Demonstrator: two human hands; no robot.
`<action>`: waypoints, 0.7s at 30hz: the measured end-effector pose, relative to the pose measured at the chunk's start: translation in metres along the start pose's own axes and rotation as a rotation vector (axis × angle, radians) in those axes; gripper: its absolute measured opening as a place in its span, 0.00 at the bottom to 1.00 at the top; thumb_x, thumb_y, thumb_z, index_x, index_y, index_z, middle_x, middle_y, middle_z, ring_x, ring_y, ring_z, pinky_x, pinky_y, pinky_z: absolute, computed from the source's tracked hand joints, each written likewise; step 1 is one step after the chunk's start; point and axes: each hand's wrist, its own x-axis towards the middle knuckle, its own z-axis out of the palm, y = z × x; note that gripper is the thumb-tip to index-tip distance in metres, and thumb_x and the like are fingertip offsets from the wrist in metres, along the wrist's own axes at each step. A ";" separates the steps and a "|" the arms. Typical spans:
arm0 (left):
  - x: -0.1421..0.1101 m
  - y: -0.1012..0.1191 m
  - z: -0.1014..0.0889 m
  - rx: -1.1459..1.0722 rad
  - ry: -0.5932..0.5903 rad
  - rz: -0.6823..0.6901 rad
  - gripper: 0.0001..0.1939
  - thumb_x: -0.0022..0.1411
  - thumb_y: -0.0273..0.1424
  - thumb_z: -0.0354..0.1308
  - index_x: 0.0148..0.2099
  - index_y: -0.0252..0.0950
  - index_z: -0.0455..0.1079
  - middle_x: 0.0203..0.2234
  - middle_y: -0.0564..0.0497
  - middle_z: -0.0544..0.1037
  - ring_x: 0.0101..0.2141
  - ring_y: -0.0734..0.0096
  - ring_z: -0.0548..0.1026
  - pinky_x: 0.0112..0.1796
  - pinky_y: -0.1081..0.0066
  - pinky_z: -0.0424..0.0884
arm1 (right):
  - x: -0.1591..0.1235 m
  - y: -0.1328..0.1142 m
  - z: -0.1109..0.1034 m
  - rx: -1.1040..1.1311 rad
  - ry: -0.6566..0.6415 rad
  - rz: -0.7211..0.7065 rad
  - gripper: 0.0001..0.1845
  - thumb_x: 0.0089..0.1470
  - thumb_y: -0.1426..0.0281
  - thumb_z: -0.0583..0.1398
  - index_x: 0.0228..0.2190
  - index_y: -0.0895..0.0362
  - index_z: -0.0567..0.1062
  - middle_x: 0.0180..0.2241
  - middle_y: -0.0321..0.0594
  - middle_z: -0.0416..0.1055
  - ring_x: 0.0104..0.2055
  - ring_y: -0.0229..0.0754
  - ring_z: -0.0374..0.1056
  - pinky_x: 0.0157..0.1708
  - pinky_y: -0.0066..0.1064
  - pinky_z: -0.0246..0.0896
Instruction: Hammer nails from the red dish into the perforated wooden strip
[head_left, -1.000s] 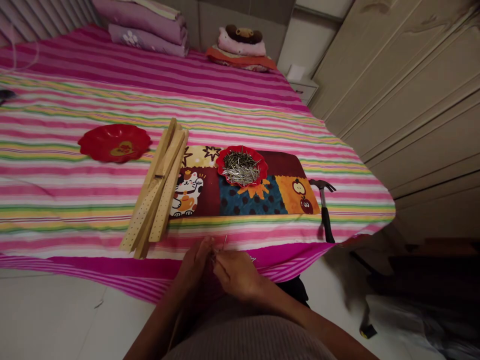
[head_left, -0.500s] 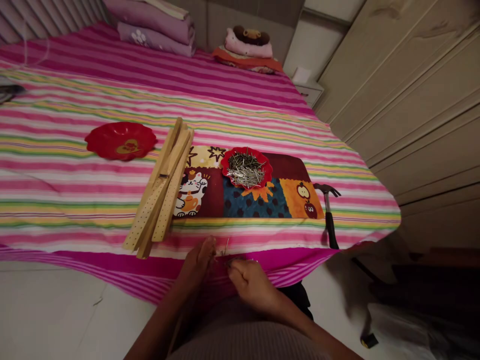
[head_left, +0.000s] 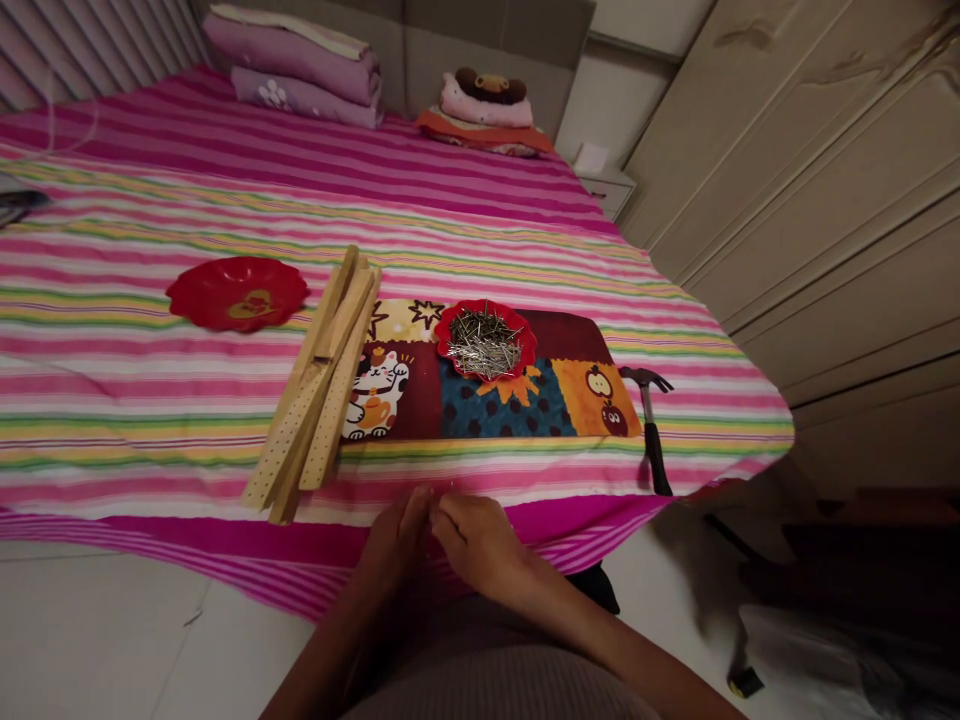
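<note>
My left hand [head_left: 401, 532] and my right hand [head_left: 484, 543] meet at the bed's near edge, fingertips touching or almost so. Both have their fingers closed. A faint glint beside the right fist suggests thin metal nails inside it; what the left fingers pinch is hidden. Beyond them, a red scalloped dish [head_left: 486, 362] full of loose nails [head_left: 487, 340] stands on a patterned mat [head_left: 517, 410] with a cat picture. Left of the mat lies a bundle of wooden strips [head_left: 319, 390] with rows of small dots. A claw hammer [head_left: 651, 430] rests at the mat's right end.
A red plate [head_left: 236, 292] with a gold mark sits left of the strips on a striped cloth [head_left: 135, 380] over the bed. Folded purple bedding [head_left: 292, 60] and a small folded stack [head_left: 484, 110] lie at the back. A wardrobe [head_left: 810, 200] stands along the right.
My right hand has moved up and left against my left hand. The thin nail that showed between them is now hidden. The view has shifted slightly; the objects on the bed stay put.
</note>
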 end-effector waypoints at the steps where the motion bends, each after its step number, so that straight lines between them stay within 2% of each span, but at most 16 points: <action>1: 0.000 -0.001 0.001 0.011 0.005 0.001 0.24 0.58 0.52 0.43 0.28 0.38 0.65 0.24 0.51 0.71 0.29 0.65 0.68 0.33 0.68 0.63 | -0.001 0.001 0.000 -0.005 0.008 0.000 0.15 0.57 0.71 0.51 0.20 0.56 0.63 0.20 0.34 0.63 0.22 0.34 0.54 0.23 0.28 0.42; 6: -0.002 -0.001 0.005 0.042 -0.052 0.004 0.25 0.60 0.52 0.41 0.27 0.38 0.64 0.23 0.53 0.70 0.28 0.67 0.67 0.30 0.70 0.61 | -0.010 0.005 0.002 0.136 0.043 -0.013 0.15 0.56 0.72 0.50 0.19 0.56 0.59 0.19 0.31 0.59 0.21 0.33 0.53 0.23 0.26 0.43; 10: -0.002 0.000 0.006 0.044 -0.037 0.009 0.23 0.59 0.51 0.44 0.26 0.38 0.64 0.22 0.53 0.68 0.27 0.69 0.66 0.29 0.71 0.61 | -0.015 0.003 0.001 0.219 0.061 -0.020 0.15 0.56 0.72 0.49 0.19 0.55 0.56 0.18 0.30 0.56 0.22 0.33 0.52 0.23 0.26 0.44; 13: 0.000 0.000 0.003 -0.083 -0.026 -0.062 0.23 0.58 0.52 0.45 0.25 0.38 0.62 0.19 0.55 0.65 0.22 0.72 0.63 0.24 0.73 0.59 | -0.020 -0.003 -0.007 0.262 0.046 -0.040 0.17 0.57 0.71 0.49 0.18 0.55 0.53 0.17 0.29 0.53 0.21 0.32 0.50 0.22 0.26 0.42; 16: 0.002 0.000 0.001 -0.276 0.009 -0.185 0.24 0.56 0.55 0.45 0.26 0.39 0.59 0.15 0.59 0.57 0.16 0.77 0.54 0.18 0.75 0.50 | -0.024 -0.001 -0.014 0.262 0.026 -0.021 0.18 0.57 0.70 0.49 0.17 0.55 0.51 0.16 0.29 0.51 0.20 0.32 0.49 0.21 0.26 0.40; 19: 0.001 -0.003 0.001 -0.323 -0.005 -0.211 0.25 0.55 0.56 0.48 0.29 0.38 0.61 0.16 0.60 0.57 0.16 0.79 0.52 0.17 0.76 0.48 | -0.022 0.011 -0.014 0.192 0.048 0.081 0.15 0.55 0.72 0.51 0.18 0.55 0.55 0.17 0.29 0.54 0.20 0.32 0.50 0.22 0.25 0.42; 21: 0.001 -0.005 0.002 -0.294 -0.012 -0.204 0.25 0.54 0.57 0.47 0.30 0.38 0.62 0.16 0.59 0.58 0.16 0.78 0.54 0.18 0.75 0.50 | -0.019 0.018 -0.012 0.141 0.032 0.135 0.09 0.50 0.75 0.54 0.21 0.55 0.61 0.19 0.30 0.59 0.22 0.33 0.54 0.23 0.25 0.45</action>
